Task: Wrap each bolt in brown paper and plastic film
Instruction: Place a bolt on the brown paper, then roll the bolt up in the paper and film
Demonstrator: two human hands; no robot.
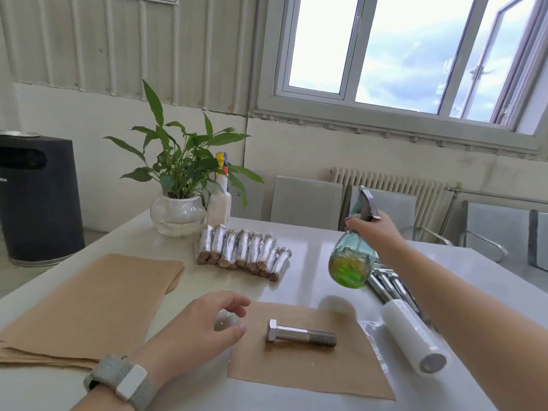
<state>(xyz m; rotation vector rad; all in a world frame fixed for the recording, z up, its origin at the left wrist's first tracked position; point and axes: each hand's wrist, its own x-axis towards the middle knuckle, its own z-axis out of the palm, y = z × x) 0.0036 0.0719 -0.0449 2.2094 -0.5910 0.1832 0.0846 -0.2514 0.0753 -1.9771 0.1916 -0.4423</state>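
A bare steel bolt (299,334) lies on a single sheet of brown paper (326,372) near the table's front. My left hand (201,324) hovers just left of that sheet, fingers loosely curled, holding nothing. My right hand (376,229) grips the neck of a green spray bottle (351,262) held tilted above the table, right of the bolt. A roll of plastic film (415,336) lies to the right of the sheet. Several wrapped bolts (246,252) lie in a row further back. Loose bare bolts (385,283) lie behind the roll, partly hidden by my right arm.
A stack of brown paper sheets (89,301) covers the table's left side. A potted plant in a glass bowl (178,215) and a white spray bottle (221,200) stand at the back. Chairs (305,200) and a radiator line the far wall; a black bin (35,197) stands left.
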